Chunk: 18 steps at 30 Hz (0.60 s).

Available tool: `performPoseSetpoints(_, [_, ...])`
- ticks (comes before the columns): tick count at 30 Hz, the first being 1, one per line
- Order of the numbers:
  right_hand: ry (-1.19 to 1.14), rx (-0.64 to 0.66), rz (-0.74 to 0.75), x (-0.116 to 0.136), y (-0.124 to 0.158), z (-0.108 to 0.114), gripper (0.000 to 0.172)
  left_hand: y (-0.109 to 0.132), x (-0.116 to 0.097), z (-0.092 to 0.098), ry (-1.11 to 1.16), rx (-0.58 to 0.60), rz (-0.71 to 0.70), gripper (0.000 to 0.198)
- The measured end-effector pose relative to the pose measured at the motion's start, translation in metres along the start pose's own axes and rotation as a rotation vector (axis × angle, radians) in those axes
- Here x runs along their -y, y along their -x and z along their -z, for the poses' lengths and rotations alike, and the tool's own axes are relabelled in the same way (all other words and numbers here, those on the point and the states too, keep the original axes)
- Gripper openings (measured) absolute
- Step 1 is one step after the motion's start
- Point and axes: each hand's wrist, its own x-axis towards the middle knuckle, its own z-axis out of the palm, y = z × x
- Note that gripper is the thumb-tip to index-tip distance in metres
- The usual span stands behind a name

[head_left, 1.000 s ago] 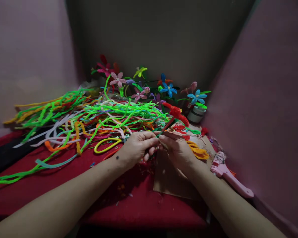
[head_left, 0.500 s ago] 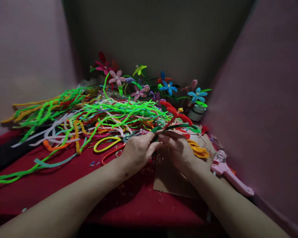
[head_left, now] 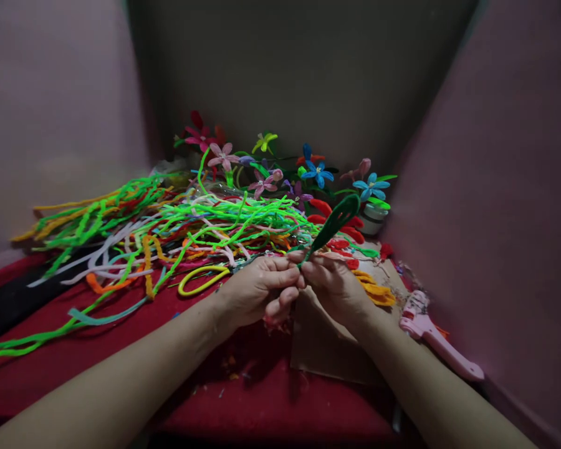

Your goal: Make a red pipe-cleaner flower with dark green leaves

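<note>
My left hand and my right hand meet fingertip to fingertip above the red cloth, both closed in a pinch on a dark green pipe-cleaner stem. From the pinch a dark green leaf loop rises up and to the right. Behind the loop show the red petals of a pipe-cleaner flower. Under my right hand lies a brown cardboard sheet. What the lower fingers hold below the pinch is hidden.
A big heap of loose pipe cleaners, mostly bright green, spreads across the left and middle of the red cloth. Finished pipe-cleaner flowers stand at the back by a small white pot. A pink glue gun lies at right beside orange pieces.
The red flower that stood above the hands has dropped behind a dark green leaf loop, which now stands up from the pinch. Both hands stay together, turning the stem.
</note>
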Motion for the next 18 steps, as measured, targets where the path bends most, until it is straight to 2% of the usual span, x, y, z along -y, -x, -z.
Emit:
performPoseSetpoints(3, [0.030,0.009,0.048,0.001,-0.001,0.001,0.016,0.000,0.000,0.001,0.052,0.062,0.008,0.018])
performPoseSetpoints(5, [0.063,-0.050,0.084,0.000,-0.001,0.001,0.014,0.000,-0.002,-0.002,-0.084,-0.001,0.000,0.020])
performPoseSetpoints(8, [0.080,-0.114,0.079,-0.004,0.000,0.001,0.012,0.000,-0.002,-0.006,-0.587,-0.235,-0.099,0.025])
performPoseSetpoints(11, [0.064,-0.128,0.072,-0.007,0.001,0.001,0.011,0.001,0.007,-0.005,-1.215,-0.495,-0.376,0.023])
performPoseSetpoints(13, [0.087,-0.118,0.078,-0.008,0.002,-0.001,0.011,0.002,0.012,-0.003,-1.446,-0.523,-0.505,0.022])
performPoseSetpoints(15, [0.142,-0.116,0.077,-0.006,0.003,-0.003,0.011,0.001,0.014,-0.002,-1.423,-0.490,-0.531,0.022])
performPoseSetpoints(18, [0.216,-0.105,0.041,-0.002,0.004,-0.008,0.015,0.001,0.008,-0.005,-1.049,-0.447,-0.394,0.019])
